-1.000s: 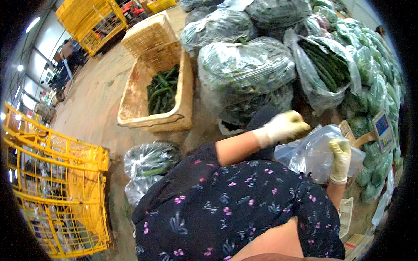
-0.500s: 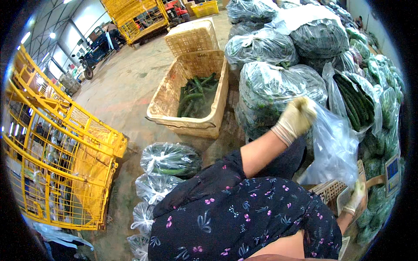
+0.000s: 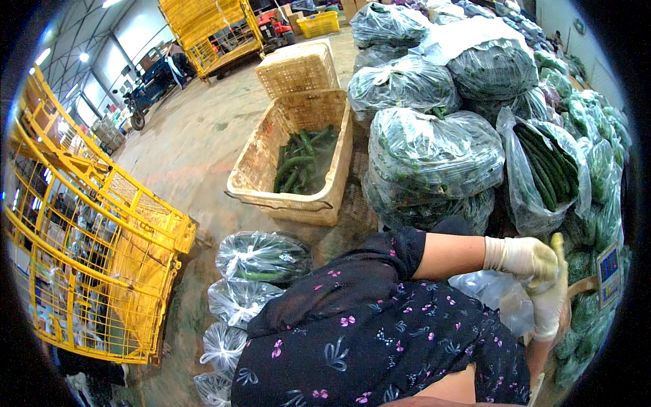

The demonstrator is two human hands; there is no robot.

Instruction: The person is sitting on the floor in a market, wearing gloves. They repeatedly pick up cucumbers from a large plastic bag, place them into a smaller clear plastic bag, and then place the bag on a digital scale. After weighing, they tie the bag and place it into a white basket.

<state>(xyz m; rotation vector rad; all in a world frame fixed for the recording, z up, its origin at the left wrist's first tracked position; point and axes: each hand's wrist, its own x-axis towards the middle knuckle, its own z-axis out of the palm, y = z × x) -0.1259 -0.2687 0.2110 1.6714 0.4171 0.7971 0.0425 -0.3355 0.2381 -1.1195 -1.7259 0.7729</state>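
Observation:
In white gloves with yellowish palms, my two hands meet at the right. My left hand reaches across with its fingers curled, closed on an empty clear plastic bag that hangs below its wrist. My right hand is upright against it, fingers stretched upward; the bag passes close by its palm, partly hidden by the hands. Just beyond stands an open plastic bag of long dark green cucumbers.
A dirty cream crate holds several cucumbers. Filled bags are stacked behind, and smaller packed bags line the floor on the left. A yellow mesh cage stands far left. A scale display is beside my right hand.
My left hand has come down and to the right, bringing the raised bag low beside my right hand. My right hand has risen slightly, its fingers now pointing up.

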